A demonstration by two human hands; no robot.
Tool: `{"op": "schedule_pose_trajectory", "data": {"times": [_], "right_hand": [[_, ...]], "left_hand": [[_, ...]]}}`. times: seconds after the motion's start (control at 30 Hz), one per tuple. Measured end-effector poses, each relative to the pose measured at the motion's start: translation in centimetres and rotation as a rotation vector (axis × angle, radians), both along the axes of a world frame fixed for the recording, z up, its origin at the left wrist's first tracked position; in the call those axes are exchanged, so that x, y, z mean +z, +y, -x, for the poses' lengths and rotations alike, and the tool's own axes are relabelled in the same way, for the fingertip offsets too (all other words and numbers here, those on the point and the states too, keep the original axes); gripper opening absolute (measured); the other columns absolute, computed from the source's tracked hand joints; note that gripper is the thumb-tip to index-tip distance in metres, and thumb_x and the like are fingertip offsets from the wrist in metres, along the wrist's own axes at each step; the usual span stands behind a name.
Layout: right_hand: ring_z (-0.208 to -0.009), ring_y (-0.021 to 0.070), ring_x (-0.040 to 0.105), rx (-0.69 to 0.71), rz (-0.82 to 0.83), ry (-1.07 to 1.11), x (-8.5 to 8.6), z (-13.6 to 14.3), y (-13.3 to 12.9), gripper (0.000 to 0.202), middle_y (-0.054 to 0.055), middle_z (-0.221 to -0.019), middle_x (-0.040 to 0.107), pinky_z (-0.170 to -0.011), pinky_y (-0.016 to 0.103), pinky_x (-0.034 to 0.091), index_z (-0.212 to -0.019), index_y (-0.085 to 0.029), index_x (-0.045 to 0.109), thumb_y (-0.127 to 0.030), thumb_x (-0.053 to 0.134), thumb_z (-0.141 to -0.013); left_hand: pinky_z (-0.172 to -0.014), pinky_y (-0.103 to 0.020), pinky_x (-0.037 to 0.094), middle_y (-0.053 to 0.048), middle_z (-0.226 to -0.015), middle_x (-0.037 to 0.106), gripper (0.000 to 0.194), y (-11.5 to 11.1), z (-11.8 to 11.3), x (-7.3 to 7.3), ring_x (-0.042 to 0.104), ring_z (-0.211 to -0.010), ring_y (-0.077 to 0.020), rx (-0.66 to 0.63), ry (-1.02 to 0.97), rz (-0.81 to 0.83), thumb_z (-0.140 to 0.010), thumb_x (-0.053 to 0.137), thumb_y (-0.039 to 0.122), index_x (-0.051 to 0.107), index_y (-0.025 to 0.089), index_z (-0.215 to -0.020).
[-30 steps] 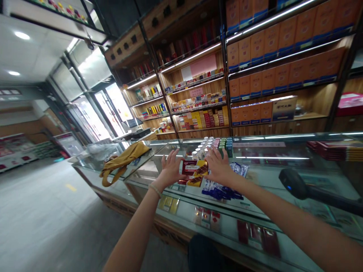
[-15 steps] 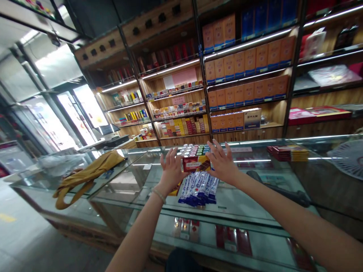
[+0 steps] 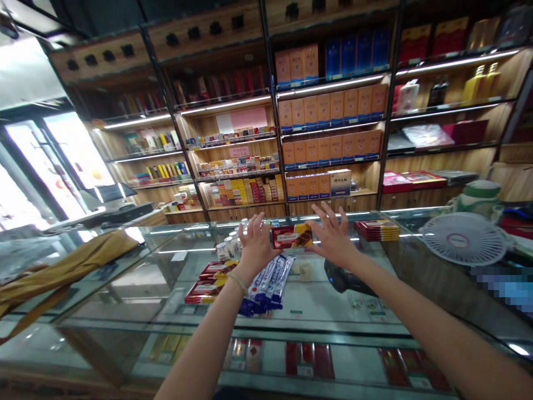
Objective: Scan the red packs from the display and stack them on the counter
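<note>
Held up over the glass counter (image 3: 316, 300) is a red-and-yellow biscuit packet (image 3: 292, 236) with a chocolate bar pictured on it. My left hand (image 3: 256, 244) pinches its left end, and my right hand (image 3: 333, 236) pinches the right end, the other fingers raised. Below my left hand lie several blue-and-white wrapped sticks (image 3: 272, 283), partly covered by that hand. Left of them rest more red-and-yellow packets (image 3: 206, 290), partly behind my left forearm. Small white-capped bottles (image 3: 227, 247) stand in rows behind my left hand.
A stack of similar packets (image 3: 377, 229) lies on the counter to the right. Nearer sits a black handheld scanner (image 3: 343, 278). Farther right are a white round fan (image 3: 460, 239) and a green-and-white jug (image 3: 481, 194). A mustard bag (image 3: 83, 261) lies left. Stocked shelves (image 3: 328, 150) line the wall.
My view has turned right. Both hands, still holding the packet, have moved right relative to the bottles and the wrapped sticks. The packets on the left now show more.
</note>
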State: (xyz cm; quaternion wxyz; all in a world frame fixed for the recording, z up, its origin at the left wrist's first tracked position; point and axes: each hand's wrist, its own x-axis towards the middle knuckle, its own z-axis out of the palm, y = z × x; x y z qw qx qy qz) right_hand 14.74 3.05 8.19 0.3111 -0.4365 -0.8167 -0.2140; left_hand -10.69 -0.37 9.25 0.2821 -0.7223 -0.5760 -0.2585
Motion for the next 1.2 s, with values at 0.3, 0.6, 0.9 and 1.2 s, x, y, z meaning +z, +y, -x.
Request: {"op": "schedule_pose_trajectory", "data": {"times": [0.3,0.6,0.9,1.2], "right_hand": [[-0.156,0.0352,0.012,-0.105,0.001,0.018,-0.4,-5.6,1.5,0.058,0.013,-0.168,0.028,-0.123,0.062,-0.005,-0.138,-0.026,0.059,-0.051,0.069,-0.087],[-0.155,0.0348,0.014,-0.174,0.02,0.06,-1.4,-8.1,3.8,0.058,0.012,-0.168,0.028,-0.123,0.063,-0.003,-0.14,-0.028,0.058,-0.047,0.069,-0.086],[-0.153,0.0362,0.022,-0.185,-0.079,0.082,-3.2,-9.3,6.1,0.055,0.013,-0.165,0.036,-0.122,0.064,0.006,-0.137,-0.028,0.06,-0.043,0.073,-0.085],[-0.152,0.0362,0.026,-0.158,-0.152,0.089,-4.6,-9.8,6.6,0.052,0.013,-0.163,0.039,-0.121,0.065,0.006,-0.132,-0.027,0.062,-0.039,0.075,-0.083]], "left_hand": [[-0.125,-0.066,0.006,-0.019,-0.166,0.032,0.064,3.1,-5.8,-0.4,0.027,-0.154,-0.0398,-0.032,-0.075,0.029,-0.072,0.084,0.048,0.059,0.026,-0.128],[-0.123,-0.07,0.009,-0.019,-0.164,0.034,0.061,6.4,-9.1,-1.5,0.03,-0.152,-0.0412,-0.047,-0.118,-0.005,-0.073,0.083,0.041,0.06,0.026,-0.128],[-0.123,-0.07,0.011,-0.019,-0.163,0.037,0.062,8.0,-11.4,-2.5,0.03,-0.153,-0.0391,0.016,-0.148,0.01,-0.072,0.083,0.033,0.061,0.025,-0.129],[-0.124,-0.068,0.012,-0.018,-0.162,0.04,0.056,8.5,-12.1,-3.8,0.033,-0.152,-0.0378,0.003,-0.133,-0.023,-0.076,0.081,0.036,0.063,0.024,-0.128]]}}
